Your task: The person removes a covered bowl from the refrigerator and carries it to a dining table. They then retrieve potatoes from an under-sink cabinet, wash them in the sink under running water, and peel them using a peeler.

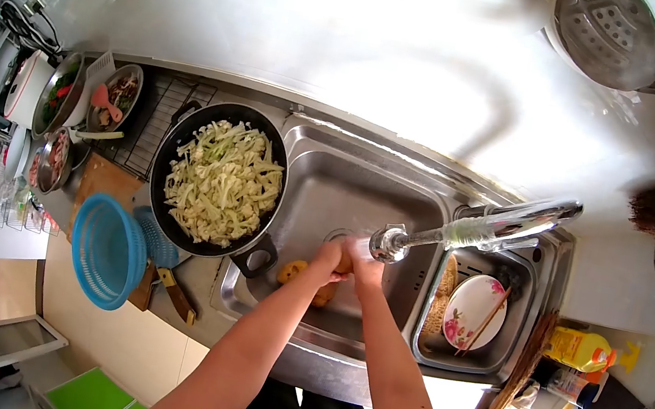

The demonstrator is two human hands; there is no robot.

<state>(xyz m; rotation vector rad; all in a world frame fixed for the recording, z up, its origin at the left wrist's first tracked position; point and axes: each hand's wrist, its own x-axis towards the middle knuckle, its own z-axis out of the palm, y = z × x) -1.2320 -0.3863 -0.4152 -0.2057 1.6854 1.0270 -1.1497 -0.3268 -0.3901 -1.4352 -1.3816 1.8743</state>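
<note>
Under the faucet (pixel 390 243), my left hand (pixel 329 258) and my right hand (pixel 365 264) are together over the large sink basin (pixel 366 178). Their fingers are wrapped round something roundish and yellow-brown, mostly hidden between them and too small to name. Water runs over the hands and blurs the fingers. Yellow-brown potatoes (pixel 292 272) lie in the basin beside and below my left hand. A black pan (pixel 159 203) of cut cauliflower (pixel 224 180) stands left of the basin.
Blue baskets (pixel 107 251) and a knife (pixel 177 297) lie near a wooden board (pixel 107 179) on the left. Bowls of food (pixel 118 90) stand at the back left. The small right basin holds a floral plate (pixel 467 299) with chopsticks (pixel 488 317).
</note>
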